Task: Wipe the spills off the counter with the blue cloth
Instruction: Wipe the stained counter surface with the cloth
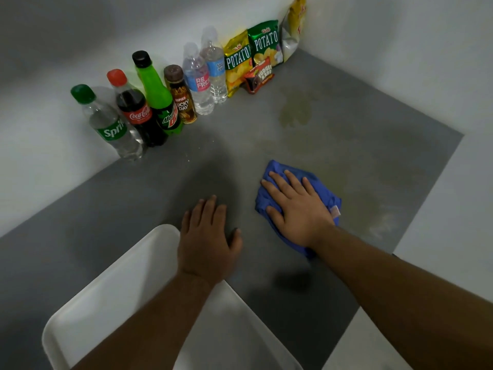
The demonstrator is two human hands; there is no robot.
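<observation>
Two hands are on the grey table (160, 188). The right hand (296, 206) lies flat, palm down, fingers spread, pressing on the blue cloth (321, 188); it does not grip the cloth but rests on top of it. The cloth is bunched, right of the table's centre, with a small pale tag (334, 210) at its right edge. The left hand (208, 241) is open too, palm down on the bare table, just left of the cloth and not touching it.

Spills: a yellowish puddle (296, 113) lies further back, near the snack bags and well apart from the cloth. A fainter wet smear (373, 209) spreads just right of the cloth, with a whitish patch at its near end.

Back wall row, left to right: Sprite bottle (112, 126), Coca-Cola bottle (138, 110), Mountain Dew bottle (160, 100), brown Lucky Day bottle (181, 97), two clear water bottles (198, 84), all upright. Then a yellow potato chip bag (236, 62), a green potato chip bag (265, 44) and a small red snack pack (258, 78) in front of them. A yellow and silver bag (293, 30) leans in the corner.

A white tray-like object (112, 289) sits at the near edge, under the left forearm.
</observation>
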